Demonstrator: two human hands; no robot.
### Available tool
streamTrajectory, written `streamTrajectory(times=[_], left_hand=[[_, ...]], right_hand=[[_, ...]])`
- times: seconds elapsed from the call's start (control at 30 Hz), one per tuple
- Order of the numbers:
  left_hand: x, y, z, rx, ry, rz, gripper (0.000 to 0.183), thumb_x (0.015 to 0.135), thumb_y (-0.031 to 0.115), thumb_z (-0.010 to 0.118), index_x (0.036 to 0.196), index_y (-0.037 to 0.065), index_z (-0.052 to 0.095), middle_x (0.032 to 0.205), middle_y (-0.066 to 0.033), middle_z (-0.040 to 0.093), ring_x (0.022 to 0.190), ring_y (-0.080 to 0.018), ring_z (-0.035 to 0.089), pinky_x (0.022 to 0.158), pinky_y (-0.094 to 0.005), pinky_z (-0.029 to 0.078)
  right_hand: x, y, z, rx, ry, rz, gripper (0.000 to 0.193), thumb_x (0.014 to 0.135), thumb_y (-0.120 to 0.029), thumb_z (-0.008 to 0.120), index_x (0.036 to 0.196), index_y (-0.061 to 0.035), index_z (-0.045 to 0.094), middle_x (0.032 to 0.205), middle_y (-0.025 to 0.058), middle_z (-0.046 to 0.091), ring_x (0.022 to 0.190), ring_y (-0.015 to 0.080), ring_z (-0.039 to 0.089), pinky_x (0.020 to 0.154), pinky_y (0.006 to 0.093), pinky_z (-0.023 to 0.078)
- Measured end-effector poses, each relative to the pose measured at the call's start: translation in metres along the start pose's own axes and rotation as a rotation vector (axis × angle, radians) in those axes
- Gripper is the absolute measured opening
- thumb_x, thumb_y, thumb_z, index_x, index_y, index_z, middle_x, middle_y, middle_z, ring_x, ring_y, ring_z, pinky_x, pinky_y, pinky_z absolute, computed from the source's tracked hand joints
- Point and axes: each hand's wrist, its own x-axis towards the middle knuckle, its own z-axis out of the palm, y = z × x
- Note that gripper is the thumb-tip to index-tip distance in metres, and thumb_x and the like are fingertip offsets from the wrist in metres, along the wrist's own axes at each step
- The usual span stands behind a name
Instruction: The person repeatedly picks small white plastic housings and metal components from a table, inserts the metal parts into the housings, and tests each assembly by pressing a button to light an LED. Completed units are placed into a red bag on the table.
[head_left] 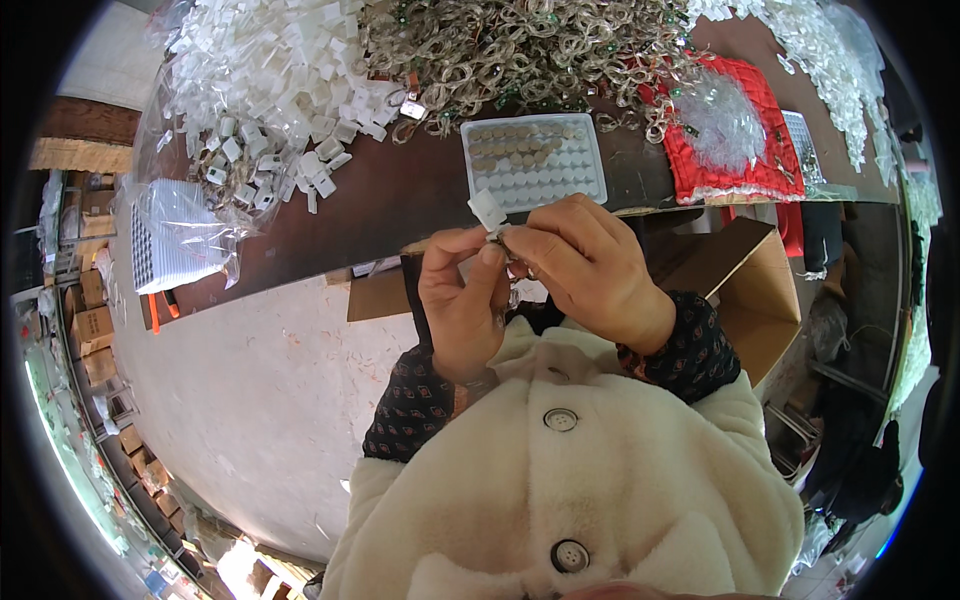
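Note:
Close above the table's near edge, my two hands meet on a small white plastic case (487, 210) with its flap standing up. My left hand (463, 300) pinches its lower end between thumb and forefinger. From the other side, the bent fingers of my right hand (590, 260) press on the same piece; what lies between those fingertips is partly hidden. Just beyond the hands lies a white moulded tray (598, 172), with small round greyish discs (515, 145) in part of its hollows.
White plastic cases (270, 70) heap up at the far left, beside tangled clear coiled wires (500, 60). Clear strips (715, 120) lie on a red quilted cloth (775, 130). Stacked trays (190, 235) stand left, near an orange-handled tool (153, 312). A cardboard box (765, 290) sits right, below table level.

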Motion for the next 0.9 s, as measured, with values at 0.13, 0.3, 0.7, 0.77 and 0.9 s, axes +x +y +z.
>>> streamTrajectory(times=[0.13, 0.3, 0.7, 0.77, 0.9], left_hand=[[-0.001, 0.002, -0.004, -0.058, -0.059, -0.085, 0.015, 0.1, 0.007, 0.057, 0.115, 0.007, 0.056, 0.091, -0.0115, 0.067, 0.061, -0.0045, 0.053, 0.045, -0.0172, 0.031], [-0.002, 0.0, -0.007, -0.105, -0.052, -0.134, 0.014, 0.099, 0.007, 0.058, 0.113, 0.006, 0.057, 0.091, -0.0104, 0.066, 0.062, -0.0057, 0.054, 0.045, -0.0173, 0.031], [0.008, 0.006, -0.007, -0.036, 0.123, -0.098, 0.01, 0.1, 0.015, 0.06, 0.107, 0.008, 0.058, 0.102, -0.0114, 0.069, 0.065, -0.0038, 0.054, 0.048, -0.0144, 0.036], [0.008, 0.007, -0.01, -0.051, 0.106, -0.105, 0.01, 0.1, 0.015, 0.06, 0.107, 0.009, 0.058, 0.102, -0.0119, 0.069, 0.065, -0.0038, 0.054, 0.047, -0.0141, 0.036], [0.009, 0.007, -0.016, -0.102, 0.067, -0.12, 0.011, 0.1, 0.012, 0.059, 0.111, 0.009, 0.058, 0.105, -0.0143, 0.069, 0.072, -0.0066, 0.059, 0.048, -0.0145, 0.035]], right_hand=[[0.001, 0.001, -0.001, 0.078, 0.102, 0.03, 0.032, 0.068, -0.005, 0.069, 0.1, -0.0047, 0.066, 0.091, 0.0078, 0.062, 0.08, 0.0258, 0.063, 0.069, 0.0349, 0.054], [0.001, 0.004, 0.002, 0.046, 0.077, -0.071, 0.034, 0.068, -0.005, 0.068, 0.102, -0.0047, 0.067, 0.091, 0.0063, 0.064, 0.081, 0.026, 0.065, 0.07, 0.0345, 0.054], [0.01, 0.05, 0.017, -0.253, 0.114, 0.136, 0.033, 0.073, -0.002, 0.069, 0.106, -0.0087, 0.069, 0.087, 0.0049, 0.06, 0.08, 0.0261, 0.06, 0.067, 0.0379, 0.05], [0.009, 0.056, 0.02, -0.306, 0.064, 0.167, 0.029, 0.074, -0.001, 0.069, 0.102, -0.0094, 0.071, 0.084, 0.0042, 0.057, 0.078, 0.0267, 0.059, 0.068, 0.0392, 0.049], [0.012, 0.058, 0.021, -0.355, 0.011, 0.104, 0.024, 0.074, -0.002, 0.071, 0.098, -0.0088, 0.068, 0.085, 0.0041, 0.058, 0.08, 0.0265, 0.059, 0.069, 0.0389, 0.049]])
